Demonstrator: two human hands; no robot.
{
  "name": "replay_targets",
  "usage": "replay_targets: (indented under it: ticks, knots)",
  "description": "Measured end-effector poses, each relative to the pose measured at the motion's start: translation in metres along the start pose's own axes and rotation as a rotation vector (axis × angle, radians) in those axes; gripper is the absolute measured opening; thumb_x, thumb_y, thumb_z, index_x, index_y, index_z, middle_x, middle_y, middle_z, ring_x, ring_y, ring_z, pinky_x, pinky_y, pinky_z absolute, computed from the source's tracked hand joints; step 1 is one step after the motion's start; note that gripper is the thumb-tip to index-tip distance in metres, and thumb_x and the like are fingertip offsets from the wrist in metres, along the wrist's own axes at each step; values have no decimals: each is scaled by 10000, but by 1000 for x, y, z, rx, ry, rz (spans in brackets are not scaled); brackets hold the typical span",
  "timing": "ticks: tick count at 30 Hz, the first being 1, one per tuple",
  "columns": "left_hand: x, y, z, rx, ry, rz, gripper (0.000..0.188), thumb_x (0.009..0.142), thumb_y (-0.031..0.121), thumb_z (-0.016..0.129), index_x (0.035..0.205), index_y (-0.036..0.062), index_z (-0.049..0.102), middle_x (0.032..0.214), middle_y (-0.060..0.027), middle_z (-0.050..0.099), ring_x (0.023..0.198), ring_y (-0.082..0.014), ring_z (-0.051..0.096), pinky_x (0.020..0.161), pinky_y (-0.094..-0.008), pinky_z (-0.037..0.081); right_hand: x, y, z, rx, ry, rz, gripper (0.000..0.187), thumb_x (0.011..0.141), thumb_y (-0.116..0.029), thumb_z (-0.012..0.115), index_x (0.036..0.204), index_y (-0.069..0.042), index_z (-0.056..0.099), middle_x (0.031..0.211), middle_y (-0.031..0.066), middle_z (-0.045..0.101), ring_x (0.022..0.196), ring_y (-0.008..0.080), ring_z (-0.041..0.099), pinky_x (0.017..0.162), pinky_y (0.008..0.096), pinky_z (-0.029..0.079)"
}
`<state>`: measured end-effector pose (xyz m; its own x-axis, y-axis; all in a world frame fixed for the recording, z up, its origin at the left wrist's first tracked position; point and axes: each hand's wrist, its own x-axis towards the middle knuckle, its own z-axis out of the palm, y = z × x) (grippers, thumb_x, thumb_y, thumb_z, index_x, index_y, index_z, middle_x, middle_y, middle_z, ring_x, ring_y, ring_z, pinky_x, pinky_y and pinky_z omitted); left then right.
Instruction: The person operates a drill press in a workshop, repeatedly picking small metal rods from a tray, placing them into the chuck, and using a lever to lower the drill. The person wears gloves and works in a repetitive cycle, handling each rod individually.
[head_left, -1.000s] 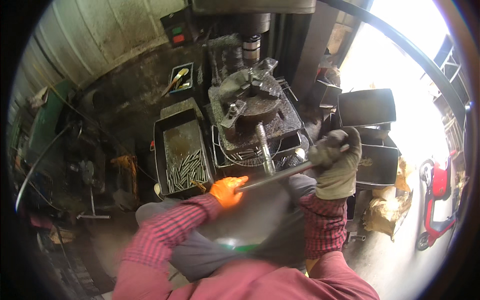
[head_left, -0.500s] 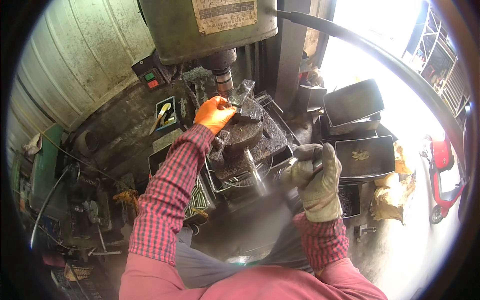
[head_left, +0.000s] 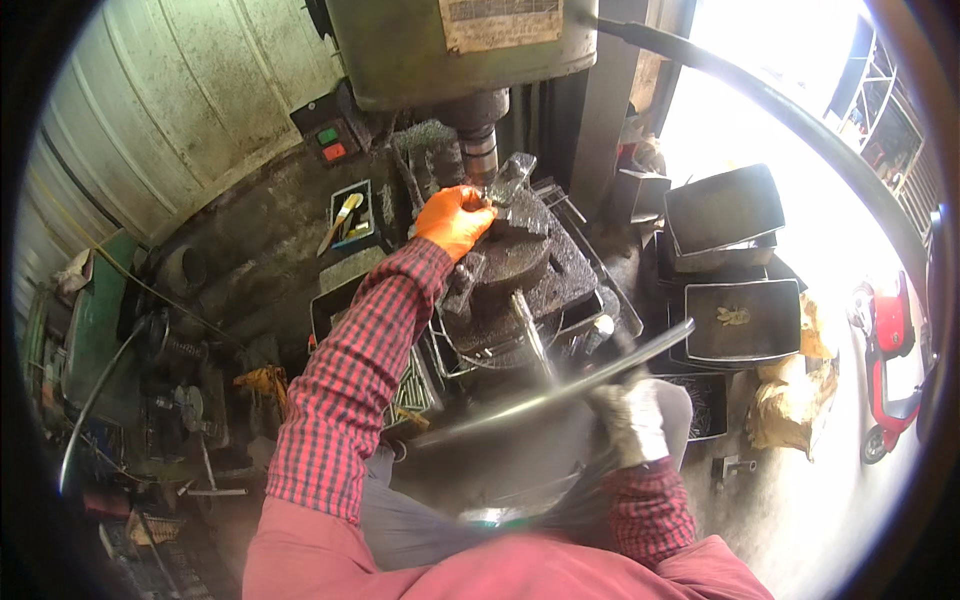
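My left hand [head_left: 455, 222], in an orange glove, is closed in a pinch at the jaws of a dark, chip-covered machine vise [head_left: 520, 250]. What its fingertips hold is too small to make out. Just above them is the drill press spindle [head_left: 480, 150]. A shiny screw rod [head_left: 532, 335] extends from the vise toward me. A long metal bar [head_left: 560, 392], smeared by motion, lies across its near end. Beside this bar is my right hand [head_left: 635, 420] in a pale work glove, its fingers blurred; whether they grip the bar I cannot tell.
A switch box with green and red buttons [head_left: 330, 142] hangs by the wall. A small tray [head_left: 350, 215] holds a brush. Dark metal bins [head_left: 742, 320] are stacked at right, near a brown sack [head_left: 795, 405]. A thick curved bar [head_left: 740, 95] crosses at upper right.
My right hand has come down from its raised position, and the long bar has swung round into view. My left hand stays at the vise. The whole view has shifted slightly.
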<state>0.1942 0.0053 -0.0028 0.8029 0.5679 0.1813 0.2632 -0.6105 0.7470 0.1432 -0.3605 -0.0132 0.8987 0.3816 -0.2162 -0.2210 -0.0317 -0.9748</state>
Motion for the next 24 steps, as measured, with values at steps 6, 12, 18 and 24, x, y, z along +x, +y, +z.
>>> replay_targets:
  ticks: [6,12,18,24]
  knots:
    - [1,-6,3,-213,-1,-18,169,920,189,820,1000,42,792,862,13,761,761,-71,659,713,-256,511,-38,-27,77,-729,-887,-1033,621,869,-44,567,1482,36,506,1396,289,600,1280,395,608,1097,472,474]
    - [-1,-20,12,-697,-34,-96,98,934,97,805,1016,45,793,875,14,743,734,-59,636,670,-228,501,-16,-6,1,-898,-912,-303,497,888,-169,685,1371,-57,655,1280,195,715,1208,344,674,1056,457,534]
    - [5,-30,-4,-1068,188,-134,121,967,93,748,1075,40,758,931,15,733,792,-91,652,674,-271,522,-39,-32,-45,-640,-686,-604,510,767,-31,776,1272,-62,717,1236,173,729,1191,373,673,1048,455,545]
    - [-49,-44,-48,-1511,125,-225,211,1029,186,718,1053,-24,707,904,-105,698,763,-241,677,642,-349,610,-48,-50,-46,-581,-660,-607,475,727,-9,772,1198,-54,736,1185,167,736,1170,377,677,1029,453,547]
